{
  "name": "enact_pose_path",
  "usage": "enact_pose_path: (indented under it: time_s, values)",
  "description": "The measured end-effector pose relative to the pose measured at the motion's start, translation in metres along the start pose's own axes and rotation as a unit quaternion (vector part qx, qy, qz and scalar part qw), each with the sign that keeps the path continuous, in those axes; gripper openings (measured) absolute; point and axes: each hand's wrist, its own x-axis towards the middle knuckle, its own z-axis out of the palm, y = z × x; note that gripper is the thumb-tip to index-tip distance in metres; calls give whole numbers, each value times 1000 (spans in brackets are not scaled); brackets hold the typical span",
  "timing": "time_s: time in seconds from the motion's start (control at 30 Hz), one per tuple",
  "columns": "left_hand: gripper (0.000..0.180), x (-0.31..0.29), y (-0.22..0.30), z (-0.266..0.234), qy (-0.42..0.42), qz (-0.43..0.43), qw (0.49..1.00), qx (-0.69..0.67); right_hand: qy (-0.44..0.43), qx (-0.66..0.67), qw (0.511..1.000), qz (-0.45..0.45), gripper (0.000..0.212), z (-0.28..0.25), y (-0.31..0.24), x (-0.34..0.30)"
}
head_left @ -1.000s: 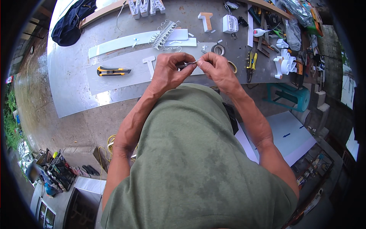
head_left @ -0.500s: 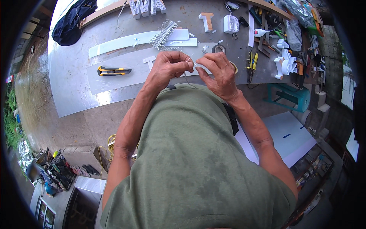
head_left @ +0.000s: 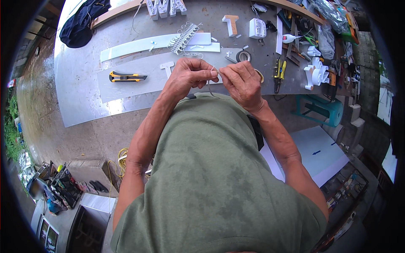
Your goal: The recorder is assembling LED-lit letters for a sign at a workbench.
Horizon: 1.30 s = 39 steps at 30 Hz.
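Note:
My left hand [head_left: 190,78] is closed in a pinch on a thin pale wire [head_left: 209,87], which hangs down below its fingertips. The fingertips of my right hand [head_left: 244,86] are pinched together right beside the left ones, at the same wire. Exactly how the wire ends run between the fingers is too small to make out. Behind my left hand lies a white T-shaped piece [head_left: 167,67] on a grey sheet [head_left: 139,90]. A yellow and black utility knife [head_left: 127,77] rests further left. Beyond my right hand is a dark roll of tape [head_left: 243,56].
White strips [head_left: 139,47] and a bundle of looped wire modules [head_left: 184,38] lie further back. White block letters [head_left: 166,9] and an orange-faced letter [head_left: 230,25] stand at the far side. Pliers [head_left: 280,71] and white cut-out shapes [head_left: 315,74] sit at the right.
My right hand's fingers have drawn together and moved in to meet the left fingertips at the wire. The left hand has barely moved.

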Motion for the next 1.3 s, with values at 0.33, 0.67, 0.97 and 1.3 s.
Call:
enact_pose_path:
  time_s: [0.33, 0.67, 0.97, 1.3]
  values:
    - [9, 1, -4, -3, -30, -24, 998, -54, 23, 76, 996, 48, 23, 0, -4, 4]
    - [10, 1, -5, -3, -28, -10, 999, -19, 12, 96, 993, 63, 21, 1, -5, 4]
    - [17, -4, 3, 8, 28, 45, 995, 88, -9, 107, 988, 110, 17, 2, -5, 2]
    - [13, -8, 3, 16, 34, 134, 948, 287, -157, 464, 693, 529, 9, -2, 8, 0]
